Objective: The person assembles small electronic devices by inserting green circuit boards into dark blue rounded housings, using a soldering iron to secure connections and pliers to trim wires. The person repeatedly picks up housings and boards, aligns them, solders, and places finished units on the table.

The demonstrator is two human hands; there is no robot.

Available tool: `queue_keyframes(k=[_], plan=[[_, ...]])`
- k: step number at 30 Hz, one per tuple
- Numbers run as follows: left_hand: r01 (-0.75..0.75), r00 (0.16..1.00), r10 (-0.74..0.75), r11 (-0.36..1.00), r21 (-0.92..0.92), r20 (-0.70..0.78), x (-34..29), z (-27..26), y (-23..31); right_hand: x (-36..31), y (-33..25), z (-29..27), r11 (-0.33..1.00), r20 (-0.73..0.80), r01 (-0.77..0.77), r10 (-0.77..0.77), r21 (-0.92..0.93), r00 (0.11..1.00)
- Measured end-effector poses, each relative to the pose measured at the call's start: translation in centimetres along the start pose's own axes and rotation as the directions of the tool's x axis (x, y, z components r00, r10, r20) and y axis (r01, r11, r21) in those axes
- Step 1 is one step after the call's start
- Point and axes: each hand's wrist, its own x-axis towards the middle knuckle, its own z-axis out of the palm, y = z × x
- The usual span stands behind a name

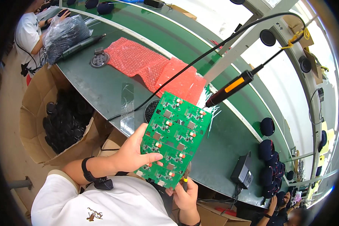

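Observation:
My left hand [133, 152] grips a green circuit board panel [177, 130] by its left edge, with the thumb lying over its face. The panel is tilted up in front of my chest and carries repeated rows of chips and small orange-and-white connectors. Below its lower right edge, my right hand [186, 194] is closed on a hand tool with a yellow-and-black handle [185, 182], which looks like pliers. Its metal head is partly hidden against the board's edge. Behind the panel's upper left corner sits a round dish of small dark pieces [151, 110], partly covered.
An electric screwdriver [229, 89] hangs from a black cable above the green workbench [218, 158]. Red bubble wrap [139, 60] lies behind the panel. A cardboard box [34, 113] of black parts stands left. At right are a black power box [242, 171] and several dark round items [269, 175].

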Motion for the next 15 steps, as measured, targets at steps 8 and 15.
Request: queue_keyframes(k=[8, 15], plan=[[-0.082, 0.991, 0.08, 0.997, -0.011, -0.105, 0.1, -0.9, 0.1, -0.2, -0.2, 1.0, 0.992, -0.041, -0.019, 0.014, -0.121, 0.999], [-0.185, 0.971, 0.186, 0.982, 0.023, -0.15, 0.5, -1.0, 0.6, -0.7, 0.3, 0.3, 0.834, -0.035, 0.074, -0.111, -0.547, 0.993]])
